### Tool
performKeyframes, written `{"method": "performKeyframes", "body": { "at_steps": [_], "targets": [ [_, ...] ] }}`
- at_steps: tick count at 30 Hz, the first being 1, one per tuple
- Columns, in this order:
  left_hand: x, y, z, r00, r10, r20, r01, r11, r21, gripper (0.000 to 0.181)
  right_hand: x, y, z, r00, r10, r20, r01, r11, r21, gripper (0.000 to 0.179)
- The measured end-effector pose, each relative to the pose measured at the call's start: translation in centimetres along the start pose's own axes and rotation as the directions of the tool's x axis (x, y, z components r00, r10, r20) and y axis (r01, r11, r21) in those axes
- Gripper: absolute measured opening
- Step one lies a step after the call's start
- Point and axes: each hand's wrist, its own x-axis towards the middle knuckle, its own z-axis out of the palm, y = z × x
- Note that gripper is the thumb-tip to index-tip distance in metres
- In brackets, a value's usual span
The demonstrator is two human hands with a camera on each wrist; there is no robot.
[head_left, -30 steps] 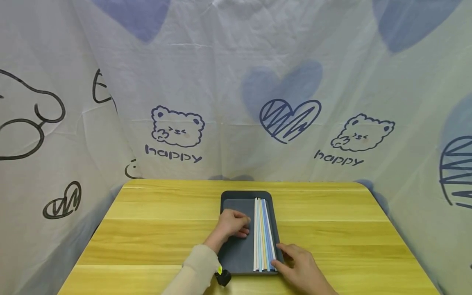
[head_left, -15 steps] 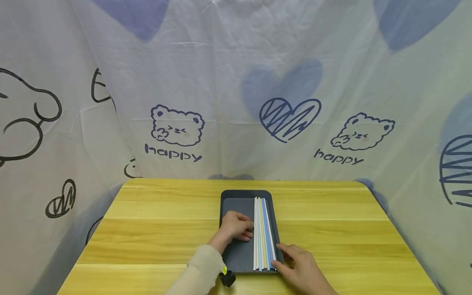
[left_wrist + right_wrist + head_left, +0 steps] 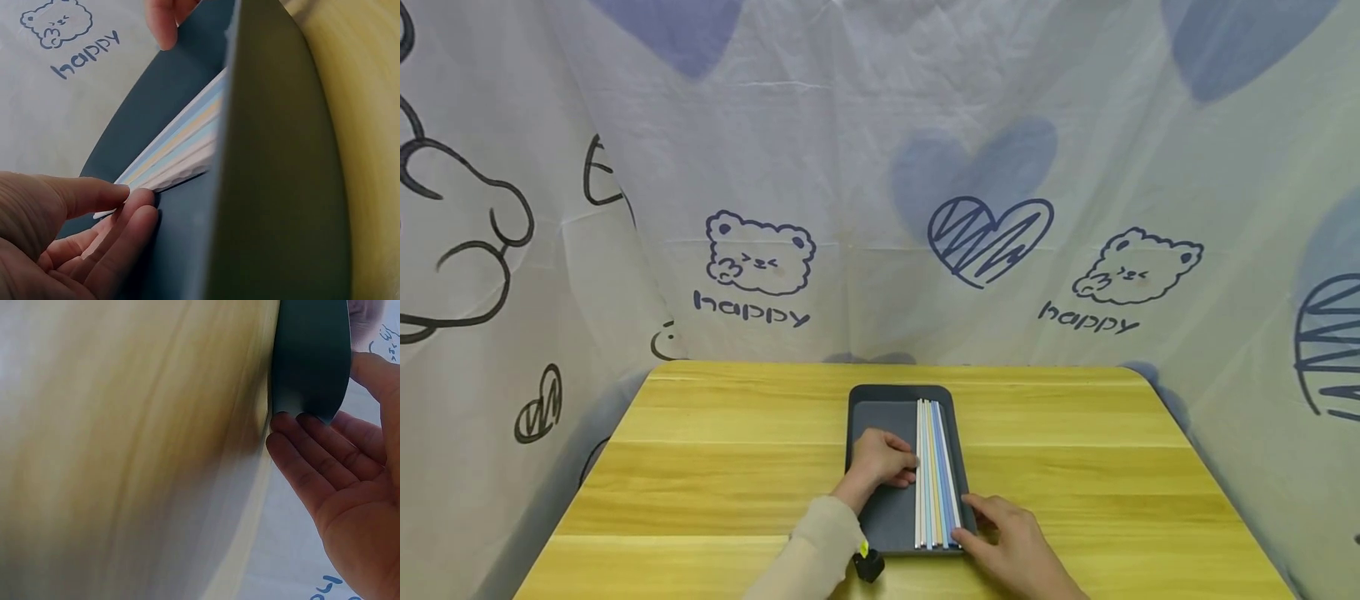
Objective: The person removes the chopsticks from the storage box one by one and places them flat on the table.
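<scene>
A dark grey rectangular tray (image 3: 887, 533) lies on the wooden table. Along its right wall runs a tight row of thin straw-like sticks (image 3: 931, 479) in white, blue and yellow, lengthwise and side by side. My left hand (image 3: 882, 458) reaches into the tray from the left. Its thumb and fingertips come together at the row's left edge, on the outermost white stick (image 3: 181, 159), as the left wrist view shows. At the near right corner my right hand (image 3: 1011, 537) holds the tray, thumb over the rim and fingers (image 3: 312, 450) against the outer wall.
The yellow wood-grain table (image 3: 737, 417) extends around the tray on every side. A white cloth backdrop (image 3: 865, 167) with bears and hearts stands behind it and to both sides. A small black device (image 3: 869, 567) is at the left wrist, over the tray's near edge.
My left hand has moved a little to the right, up to the left edge of the row of sticks. The right hand, the tray and the sticks stay in place.
</scene>
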Motion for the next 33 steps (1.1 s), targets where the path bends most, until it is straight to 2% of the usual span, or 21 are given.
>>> {"method": "performKeyframes", "body": {
  "at_steps": [4, 8, 17, 26, 33],
  "targets": [
    [0.09, 0.13, 0.20, 0.999, -0.025, -0.028, 0.025, 0.999, 0.024, 0.013, 0.00, -0.19, -0.14, 1.000, 0.000, 0.003, 0.000, 1.000, 0.005, 0.050],
    [0.31, 0.09, 0.40, 0.999, -0.021, -0.046, 0.023, 0.998, 0.063, 0.012, 0.09, -0.26, -0.18, 1.000, -0.003, 0.006, 0.003, 1.000, 0.001, 0.049],
    [-0.18, 0.22, 0.74, 0.995, 0.062, -0.075, -0.050, 0.987, 0.150, 0.014, 0.04, -0.10, -0.14, 0.999, -0.032, -0.014, 0.032, 0.999, 0.013, 0.049],
    [-0.44, 0.43, 0.73, 0.993, 0.087, -0.074, -0.073, 0.982, 0.175, 0.013, 0.00, -0.20, -0.17, 1.000, -0.020, -0.008, 0.020, 1.000, 0.023, 0.049],
    [-0.48, 0.58, 0.83, 0.987, 0.123, -0.105, -0.091, 0.958, 0.271, 0.022, 0.03, -0.24, -0.15, 1.000, -0.007, -0.006, 0.007, 1.000, 0.025, 0.050]
  ]
}}
